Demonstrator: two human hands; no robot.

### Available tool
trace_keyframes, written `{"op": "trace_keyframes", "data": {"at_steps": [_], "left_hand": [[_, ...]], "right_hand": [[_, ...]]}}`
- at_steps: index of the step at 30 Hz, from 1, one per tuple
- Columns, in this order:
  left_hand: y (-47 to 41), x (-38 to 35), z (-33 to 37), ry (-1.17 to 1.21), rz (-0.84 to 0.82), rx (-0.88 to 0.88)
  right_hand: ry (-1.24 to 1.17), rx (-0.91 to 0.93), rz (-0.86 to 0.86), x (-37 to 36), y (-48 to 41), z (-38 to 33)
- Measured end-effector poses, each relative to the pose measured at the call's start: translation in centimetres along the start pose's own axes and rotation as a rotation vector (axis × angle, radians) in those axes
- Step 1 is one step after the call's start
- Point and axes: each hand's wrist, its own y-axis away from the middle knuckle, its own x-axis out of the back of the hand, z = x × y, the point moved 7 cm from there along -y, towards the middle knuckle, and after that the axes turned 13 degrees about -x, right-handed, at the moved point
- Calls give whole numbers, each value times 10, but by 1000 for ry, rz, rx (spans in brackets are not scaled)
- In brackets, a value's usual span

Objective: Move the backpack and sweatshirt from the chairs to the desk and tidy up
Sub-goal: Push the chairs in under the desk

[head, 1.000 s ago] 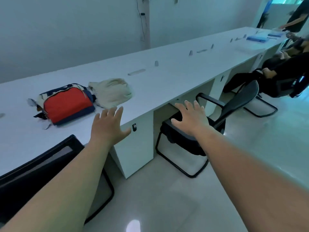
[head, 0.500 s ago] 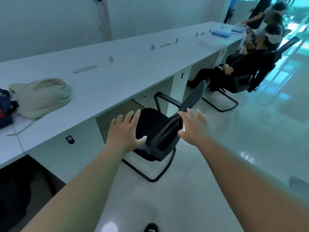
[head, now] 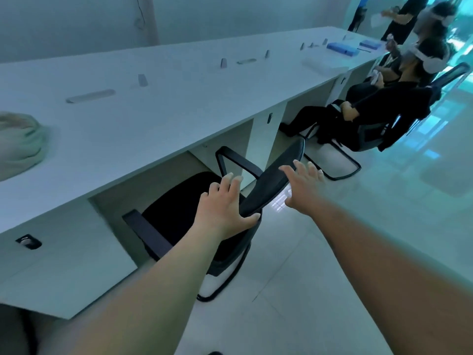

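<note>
A beige sweatshirt (head: 18, 144) lies bunched on the long white desk (head: 179, 111) at the far left edge of the view. The backpack is out of view. A black office chair (head: 179, 208) stands partly under the desk with nothing on its seat, its backrest (head: 276, 178) turned toward me. My left hand (head: 225, 208) is at the backrest's near end, thumb lying across it, fingers stretched over the seat side. My right hand (head: 304, 185) is spread against the back of the backrest, further right. Neither hand holds anything.
Seated people in black (head: 371, 119) occupy chairs to the right along the desk, and others stand behind them. Blue folders (head: 343, 48) and small grey items lie on the desk's far part. A white drawer unit (head: 64, 265) stands left of the chair. Glossy floor lies to the right.
The view has swung right, so the backpack left the frame and the sweatshirt slid to the edge. Both hands travelled from the desk edge to the second chair's backrest.
</note>
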Motion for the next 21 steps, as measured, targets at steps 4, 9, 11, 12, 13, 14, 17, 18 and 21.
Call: {"op": "trace_keyframes", "data": {"at_steps": [4, 9, 11, 12, 13, 14, 17, 18, 21], "left_hand": [[-25, -13, 13, 43, -51, 66], [-45, -42, 19, 86, -153, 257], [-51, -44, 29, 26, -163, 286], [-51, -43, 34, -21, -150, 311], [-50, -43, 36, -56, -115, 340], [-46, -42, 37, -102, -74, 381], [-26, -39, 36, -251, 18, 402], [-19, -40, 37, -294, 28, 405], [-10, -42, 32, -352, -10, 442]], "right_hand": [[116, 131, -45, -11, -50, 5], [206, 410, 59, -30, -94, 11], [190, 548, 119, -29, -105, 4], [174, 628, 118, -31, -109, 0], [161, 692, 101, -33, -110, -4], [148, 755, 92, -35, -114, -8], [119, 847, 128, -42, -119, -13], [114, 886, 146, -45, -118, -14], [101, 1003, 196, -48, -118, -14]]}}
